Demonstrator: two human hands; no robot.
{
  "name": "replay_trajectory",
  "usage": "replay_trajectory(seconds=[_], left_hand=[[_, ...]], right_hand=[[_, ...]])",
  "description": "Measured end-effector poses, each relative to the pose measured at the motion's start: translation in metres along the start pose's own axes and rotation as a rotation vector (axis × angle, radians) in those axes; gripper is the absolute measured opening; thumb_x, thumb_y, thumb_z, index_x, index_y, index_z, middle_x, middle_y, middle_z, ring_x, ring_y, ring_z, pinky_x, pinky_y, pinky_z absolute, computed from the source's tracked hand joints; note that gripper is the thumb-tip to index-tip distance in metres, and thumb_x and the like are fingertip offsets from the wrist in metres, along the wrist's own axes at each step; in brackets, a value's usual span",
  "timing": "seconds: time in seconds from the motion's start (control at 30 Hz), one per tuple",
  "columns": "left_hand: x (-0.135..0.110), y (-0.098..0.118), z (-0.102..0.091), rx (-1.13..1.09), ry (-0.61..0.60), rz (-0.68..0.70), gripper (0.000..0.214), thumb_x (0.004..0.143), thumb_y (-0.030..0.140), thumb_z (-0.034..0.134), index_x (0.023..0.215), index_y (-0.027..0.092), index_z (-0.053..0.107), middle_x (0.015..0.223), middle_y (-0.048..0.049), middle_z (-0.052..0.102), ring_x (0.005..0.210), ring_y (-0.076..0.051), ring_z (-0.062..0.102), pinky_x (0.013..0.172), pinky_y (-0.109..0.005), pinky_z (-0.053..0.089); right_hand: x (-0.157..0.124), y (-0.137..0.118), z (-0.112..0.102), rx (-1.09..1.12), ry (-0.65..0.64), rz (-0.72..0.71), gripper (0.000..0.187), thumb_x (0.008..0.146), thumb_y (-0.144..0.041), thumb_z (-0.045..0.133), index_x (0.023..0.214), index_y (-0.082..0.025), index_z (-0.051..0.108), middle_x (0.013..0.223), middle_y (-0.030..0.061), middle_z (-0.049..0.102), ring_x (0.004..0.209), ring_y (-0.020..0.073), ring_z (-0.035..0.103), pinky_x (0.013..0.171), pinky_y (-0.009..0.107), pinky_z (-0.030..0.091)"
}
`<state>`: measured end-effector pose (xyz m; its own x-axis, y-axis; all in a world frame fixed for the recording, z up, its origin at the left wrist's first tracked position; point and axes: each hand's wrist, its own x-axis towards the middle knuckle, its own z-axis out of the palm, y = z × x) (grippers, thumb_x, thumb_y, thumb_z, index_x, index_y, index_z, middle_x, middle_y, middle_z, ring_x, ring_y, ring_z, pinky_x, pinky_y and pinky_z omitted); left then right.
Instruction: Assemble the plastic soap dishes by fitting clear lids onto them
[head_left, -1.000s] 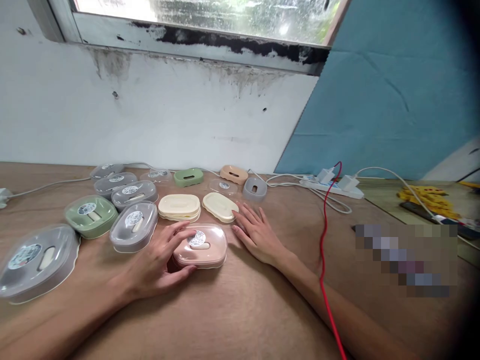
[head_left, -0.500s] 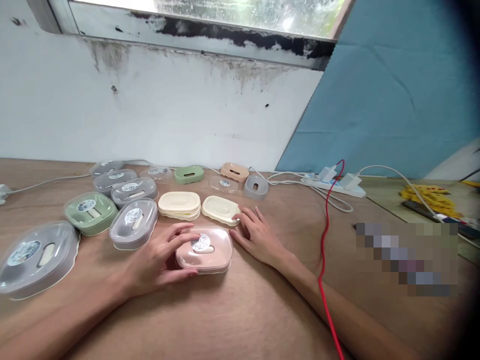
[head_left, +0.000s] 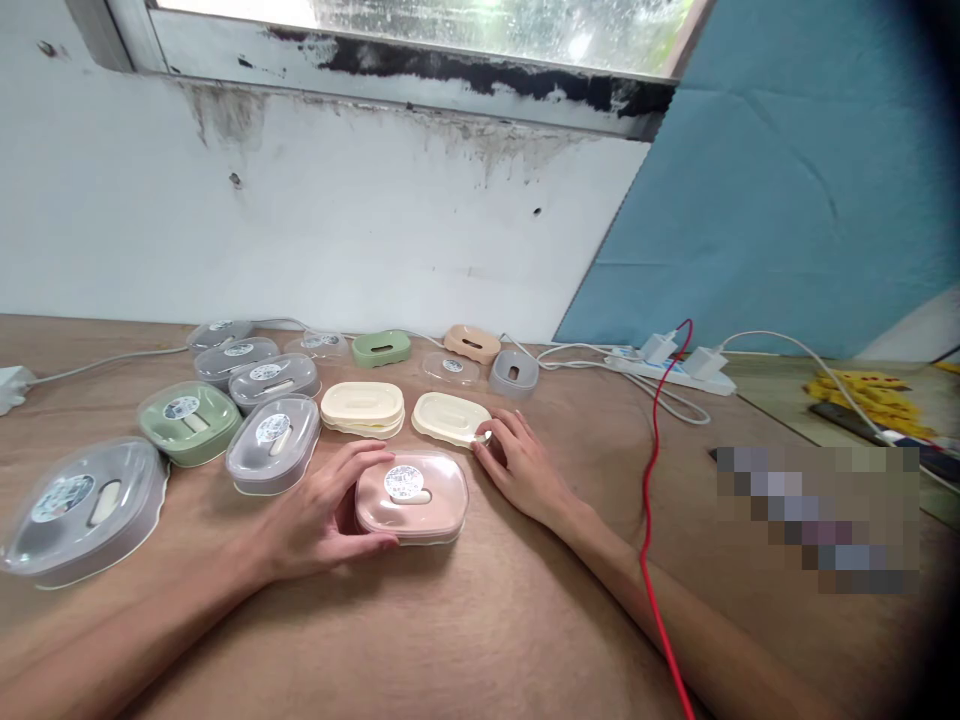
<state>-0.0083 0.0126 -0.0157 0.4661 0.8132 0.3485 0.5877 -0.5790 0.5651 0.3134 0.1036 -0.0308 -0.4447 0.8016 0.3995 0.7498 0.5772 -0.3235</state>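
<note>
A pink soap box (head_left: 431, 495) with a clear lid and a round printed sticker sits on the table in front of me. My left hand (head_left: 326, 515) is wrapped round its left side, thumb at the near edge and fingers at the far edge. Just beyond the box lies a shallow cream tray (head_left: 448, 417). The thumb and forefinger of my right hand (head_left: 525, 465) pinch this tray's right corner, with the other fingers curled. To its left rests a small stack of cream trays (head_left: 362, 405).
Lidded grey (head_left: 274, 440) and green soap boxes (head_left: 191, 420) stand on the left. Along the back are an open green dish (head_left: 381, 348), a peach dish (head_left: 471, 343), a grey dish (head_left: 514, 372) and clear lids (head_left: 450, 368). A red cable (head_left: 646, 500) and a power strip (head_left: 675, 372) lie right.
My right hand's fingers have closed on the corner of the cream tray. My left forefinger has drawn back from the top of the pink box's lid. The view has shifted slightly.
</note>
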Motion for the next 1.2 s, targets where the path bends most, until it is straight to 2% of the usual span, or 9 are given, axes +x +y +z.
replay_trajectory(seconds=[0.17,0.27,0.37,0.47,0.6,0.77,0.97,1.07,1.2], left_hand=[[0.001,0.001,-0.001,-0.022,-0.003,-0.006,0.075,0.087,0.049,0.080,0.151,0.032,0.044,0.153,-0.0097,0.057,0.138,-0.034,0.060,0.115,-0.047,0.053],[0.003,0.004,-0.005,-0.028,-0.028,-0.020,0.075,0.087,0.049,0.081,0.150,0.033,0.044,0.152,-0.0083,0.058,0.136,-0.032,0.061,0.113,-0.045,0.054],[0.004,0.006,-0.006,-0.045,-0.036,-0.029,0.074,0.088,0.048,0.080,0.150,0.034,0.044,0.151,-0.0073,0.059,0.135,-0.031,0.062,0.111,-0.043,0.055],[0.003,0.002,-0.006,-0.050,-0.016,-0.019,0.077,0.084,0.048,0.083,0.149,0.034,0.045,0.148,-0.0074,0.061,0.132,-0.031,0.063,0.110,-0.044,0.055],[0.003,-0.004,-0.004,-0.074,-0.005,0.003,0.085,0.078,0.042,0.089,0.151,0.033,0.045,0.146,-0.0075,0.063,0.129,-0.031,0.065,0.108,-0.044,0.056],[0.007,0.005,-0.011,-0.082,0.117,0.087,0.073,0.081,0.040,0.086,0.146,0.031,0.052,0.141,-0.0071,0.067,0.126,-0.031,0.068,0.106,-0.043,0.057],[0.039,0.009,-0.060,0.216,0.335,-0.026,0.059,0.082,0.051,0.080,0.132,0.027,0.059,0.131,-0.0067,0.072,0.114,-0.031,0.071,0.097,-0.044,0.059],[0.070,-0.017,-0.092,0.434,0.324,-0.120,0.066,0.080,0.057,0.076,0.133,0.023,0.056,0.133,-0.0106,0.067,0.123,-0.036,0.063,0.104,-0.049,0.053],[0.106,-0.058,-0.115,0.509,0.226,-0.155,0.064,0.077,0.041,0.074,0.132,0.017,0.053,0.134,-0.0137,0.062,0.129,-0.037,0.055,0.113,-0.051,0.044]], right_hand=[[0.000,-0.006,-0.008,0.031,0.073,-0.043,0.026,0.109,-0.036,0.041,0.121,-0.021,0.059,0.143,0.0176,0.057,0.146,0.0313,0.047,0.127,0.066,0.026],[-0.003,-0.016,-0.018,0.096,0.105,-0.294,0.033,0.108,-0.040,0.046,0.132,-0.022,0.059,0.153,0.0186,0.052,0.147,0.0318,0.047,0.124,0.063,0.031],[-0.008,-0.030,-0.022,0.189,-0.066,-0.500,0.066,0.095,-0.061,0.067,0.147,-0.023,0.053,0.152,0.0193,0.054,0.140,0.0350,0.053,0.117,0.056,0.043],[-0.012,-0.042,-0.018,0.266,-0.228,-0.432,0.092,0.085,-0.064,0.078,0.159,-0.025,0.042,0.146,0.0171,0.059,0.130,0.0326,0.061,0.106,0.047,0.053],[-0.013,-0.044,-0.011,0.255,-0.241,-0.415,0.083,0.091,-0.053,0.077,0.161,-0.026,0.040,0.134,0.0155,0.063,0.121,0.0295,0.062,0.102,0.045,0.054],[-0.010,-0.038,-0.010,0.237,-0.131,-0.480,0.091,0.096,-0.063,0.065,0.167,-0.026,0.022,0.154,0.0187,0.051,0.145,0.0358,0.046,0.123,0.060,0.034],[-0.009,-0.033,-0.009,0.183,0.007,-0.340,0.086,0.101,-0.060,0.058,0.168,-0.027,0.014,0.166,0.0187,0.035,0.156,0.0366,0.033,0.126,0.064,0.029],[-0.010,-0.033,-0.007,0.149,0.000,-0.323,0.082,0.101,-0.057,0.058,0.167,-0.027,0.018,0.166,0.0183,0.036,0.157,0.0362,0.031,0.128,0.065,0.026],[-0.011,-0.035,-0.006,0.151,-0.009,-0.323,0.078,0.102,-0.055,0.057,0.165,-0.027,0.021,0.167,0.0187,0.034,0.158,0.0358,0.029,0.127,0.066,0.024]])
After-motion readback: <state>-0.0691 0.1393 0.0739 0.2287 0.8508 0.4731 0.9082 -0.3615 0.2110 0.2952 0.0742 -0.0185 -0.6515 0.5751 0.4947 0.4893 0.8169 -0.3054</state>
